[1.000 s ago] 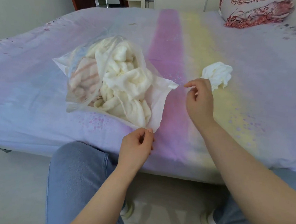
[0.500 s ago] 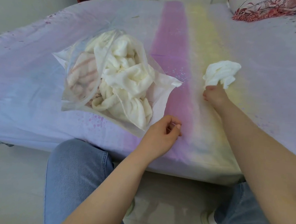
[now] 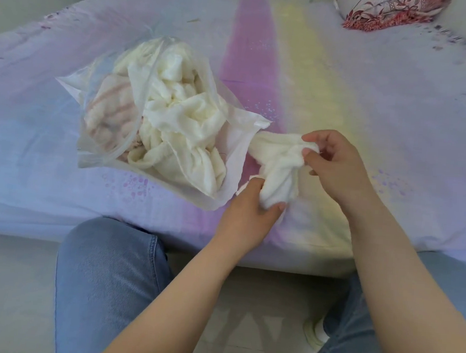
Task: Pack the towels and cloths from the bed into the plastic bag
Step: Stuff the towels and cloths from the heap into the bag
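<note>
A clear plastic bag (image 3: 95,150) lies on the bed, its mouth open toward me, stuffed with cream cloths (image 3: 181,112) and a pink-striped towel (image 3: 112,112). Just right of the bag's mouth I hold a small white cloth (image 3: 279,165) above the sheet. My left hand (image 3: 254,208) grips its lower end. Its upper end is pinched in my right hand (image 3: 334,167).
The bed (image 3: 396,105) has a pastel sheet with a pink and a yellow stripe down the middle. A red-patterned pillow (image 3: 387,10) lies at the far right. My knees in blue jeans (image 3: 109,278) sit below the bed's front edge.
My right hand took the small white cloth from the bed and brought it left and nearer. My left hand let go of the bag's edge and took hold of the cloth's lower end.
</note>
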Motion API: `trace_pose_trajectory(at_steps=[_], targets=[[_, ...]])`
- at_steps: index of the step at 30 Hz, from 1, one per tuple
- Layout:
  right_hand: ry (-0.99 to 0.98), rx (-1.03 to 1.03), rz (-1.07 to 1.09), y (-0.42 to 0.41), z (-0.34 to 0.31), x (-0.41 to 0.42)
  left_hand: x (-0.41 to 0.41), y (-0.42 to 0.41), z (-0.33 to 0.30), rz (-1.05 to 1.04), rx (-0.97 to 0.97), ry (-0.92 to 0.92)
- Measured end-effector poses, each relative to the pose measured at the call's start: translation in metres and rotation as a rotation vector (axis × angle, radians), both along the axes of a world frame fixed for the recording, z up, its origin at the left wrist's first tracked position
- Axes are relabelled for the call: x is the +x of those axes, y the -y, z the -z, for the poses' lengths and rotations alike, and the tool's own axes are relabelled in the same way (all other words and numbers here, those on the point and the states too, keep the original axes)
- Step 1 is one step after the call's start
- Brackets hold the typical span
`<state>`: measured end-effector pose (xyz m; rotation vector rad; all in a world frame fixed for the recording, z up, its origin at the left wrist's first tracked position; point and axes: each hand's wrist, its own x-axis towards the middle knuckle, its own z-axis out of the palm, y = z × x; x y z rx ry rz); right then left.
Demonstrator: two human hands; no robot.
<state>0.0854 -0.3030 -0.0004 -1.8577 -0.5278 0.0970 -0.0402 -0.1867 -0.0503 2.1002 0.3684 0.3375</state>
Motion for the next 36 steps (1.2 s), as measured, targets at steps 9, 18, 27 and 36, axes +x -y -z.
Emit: trace_pose_trajectory(at_steps=[9,18,27,36], targets=[[0.042,-0.561,-0.258,-0.055,0.052,0.050,-0.020,-0.011,-0.004,-0.058,0.130,0.020],[-0.462,0.189,-0.496,-0.006,0.032,-0.042,-0.022,-0.014,-0.019,-0.169,0.093,0.087],[-0.145,0.250,-0.273,-0.023,-0.015,-0.064,-0.065,-0.034,-0.026,-0.405,-0.096,0.628],[0.642,-0.527,-0.235,-0.169,-0.037,-0.098,-0.076,-0.074,0.003,-0.574,0.108,0.044]])
